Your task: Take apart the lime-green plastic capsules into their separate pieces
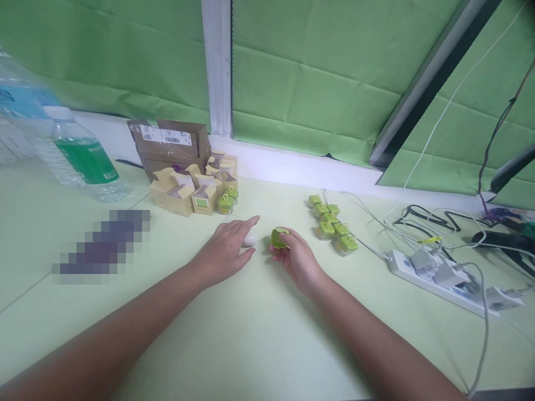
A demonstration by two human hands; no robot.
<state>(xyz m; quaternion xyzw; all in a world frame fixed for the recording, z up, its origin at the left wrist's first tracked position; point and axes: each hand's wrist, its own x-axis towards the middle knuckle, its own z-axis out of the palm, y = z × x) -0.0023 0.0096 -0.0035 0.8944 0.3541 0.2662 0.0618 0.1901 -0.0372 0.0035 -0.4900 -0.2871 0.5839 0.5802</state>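
My right hand (298,260) is closed on a small green lid (278,238), pinched between thumb and fingers just above the table. My left hand (225,248) is open, with thumb and index finger spread apart. A small white rounded object (249,240) shows between them; whether the hand touches it I cannot tell. Several small clear jars with green looped lids (328,229) stand grouped to the right of my right hand. Beyond my left hand, two similar green-lidded jars (226,204) sit beside small opened tan boxes (204,198).
An open brown carton (167,142) stands behind the small boxes. Large water bottles, one with a green label (86,159), are at the left. A pixelated dark patch (102,242) covers something nearer. On the right lie a white power strip (443,281), plugs and tangled cables.
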